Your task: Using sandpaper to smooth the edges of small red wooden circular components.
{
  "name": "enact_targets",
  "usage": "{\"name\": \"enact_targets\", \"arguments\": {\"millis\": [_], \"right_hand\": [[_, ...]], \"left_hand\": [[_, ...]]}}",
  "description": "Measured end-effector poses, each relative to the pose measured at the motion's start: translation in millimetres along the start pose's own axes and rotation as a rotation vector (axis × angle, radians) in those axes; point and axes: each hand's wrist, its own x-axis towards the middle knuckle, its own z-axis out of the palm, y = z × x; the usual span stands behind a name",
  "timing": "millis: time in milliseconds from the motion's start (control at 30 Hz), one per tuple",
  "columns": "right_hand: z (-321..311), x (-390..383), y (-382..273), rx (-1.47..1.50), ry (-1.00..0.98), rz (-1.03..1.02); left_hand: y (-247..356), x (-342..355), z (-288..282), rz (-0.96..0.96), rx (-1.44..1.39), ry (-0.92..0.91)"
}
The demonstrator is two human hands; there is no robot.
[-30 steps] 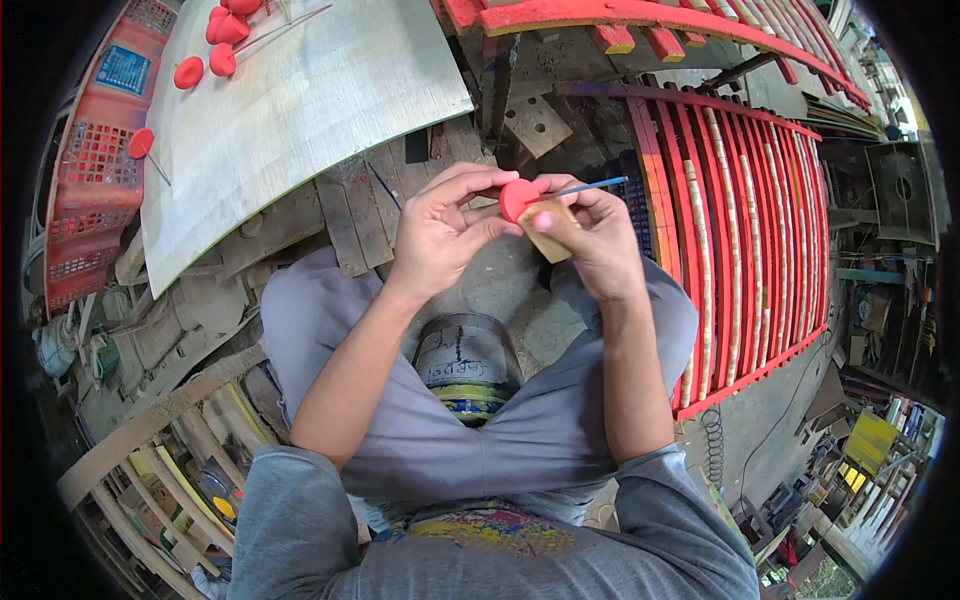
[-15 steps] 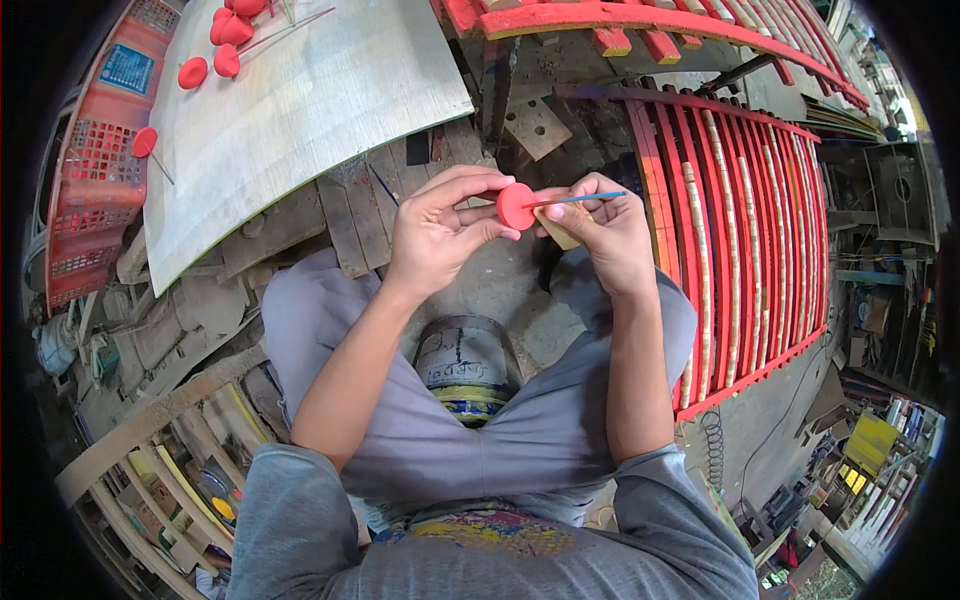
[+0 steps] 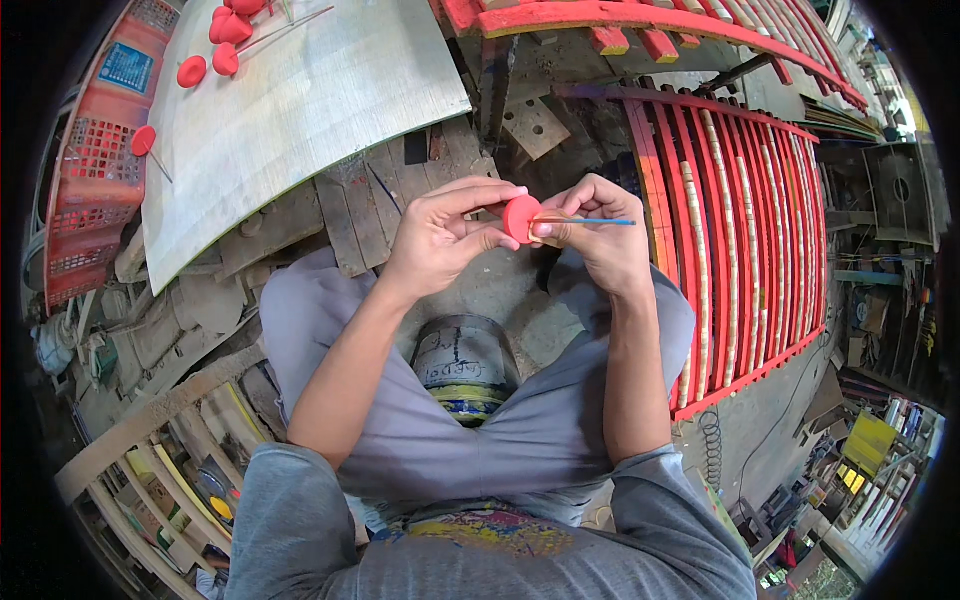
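Between the fingertips and thumb of my left hand (image 3: 430, 242) is a round red disc (image 3: 520, 219), held by its rim. My right hand (image 3: 608, 245) is closed in a pinch on a thin stick (image 3: 610, 221), blue at its outer end and brownish toward the disc. The stick's inner end meets the disc's face; whether it is fixed there I cannot tell. Both hands are close together above my knees. To the far left, a pale board (image 3: 300, 100) bears several red rounded pieces (image 3: 230, 30), some with thin rods. Another red disc (image 3: 144, 141) on a rod lies by its left edge.
A red plastic crate (image 3: 95, 200) stands left of the board. Red slatted frames (image 3: 740, 240) fill the right side. A paint-marked bucket (image 3: 463, 360) sits between my legs. At lower left is a wooden slatted piece (image 3: 165, 415); wooden planks (image 3: 350, 215) lie beneath the board.
The disc has shifted slightly right and down and turned a little. My right fingers have curled closer to it, and a tan piece seen below them earlier is hidden now.
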Motion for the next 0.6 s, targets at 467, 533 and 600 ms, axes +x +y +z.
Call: {"name": "enact_targets", "arguments": {"millis": [467, 533, 600], "right_hand": [[-12.6, 8.4, 1.3, -0.03, 0.152, -0.084], [-16.0, 8.5, 5.7, -0.023, 0.239, -0.109], [-15.7, 6.0, 2.1, 0.083, 0.241, -0.092]], "left_hand": [[5.9, -2.2, 3.9, -0.13, -0.065, -0.237], [2.8, -1.2, 4.6, -0.134, -0.126, -0.198], [0.1, 1.4, 2.5, -0.144, -0.207, -0.114]]}}
